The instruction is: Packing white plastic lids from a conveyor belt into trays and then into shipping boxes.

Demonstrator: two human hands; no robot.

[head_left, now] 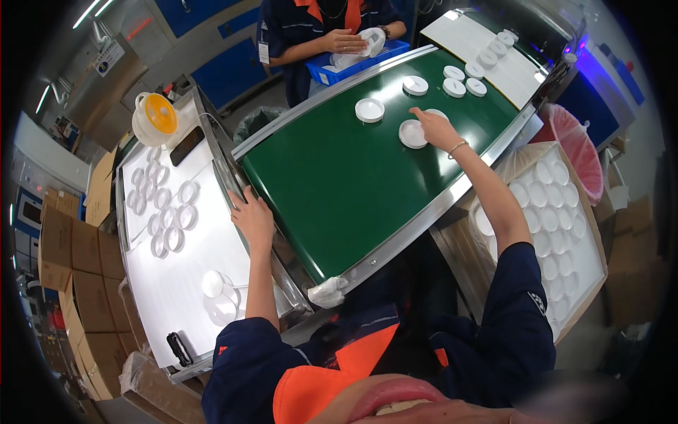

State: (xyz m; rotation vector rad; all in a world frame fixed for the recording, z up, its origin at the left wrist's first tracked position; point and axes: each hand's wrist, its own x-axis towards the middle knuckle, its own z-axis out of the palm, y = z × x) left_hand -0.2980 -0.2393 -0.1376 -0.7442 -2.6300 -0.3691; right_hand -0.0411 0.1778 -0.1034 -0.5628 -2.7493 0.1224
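My right hand (pixel 439 131) is over the green conveyor belt (pixel 332 191), index finger stretched out. Beside its fingers lies a shallow white round piece (pixel 412 134), like a lid or dish. Another white round piece (pixel 438 113) shows partly behind the hand. Farther up the belt are two more round pieces (pixel 369 110) (pixel 415 85) and a small group (pixel 454 87) near the far right end. My left hand (pixel 253 219) holds nothing; its fingers are spread at the edge between the belt and the white table (pixel 191 283).
Several clear-white round pieces (pixel 168 217), a phone (pixel 187 146), a yellow-and-white fan (pixel 155 116) and a black clip-like item (pixel 179 349) sit on the left table. A carton of round pieces (pixel 551 226) stands right. Across the belt, a person works over a blue bin (pixel 357 65).
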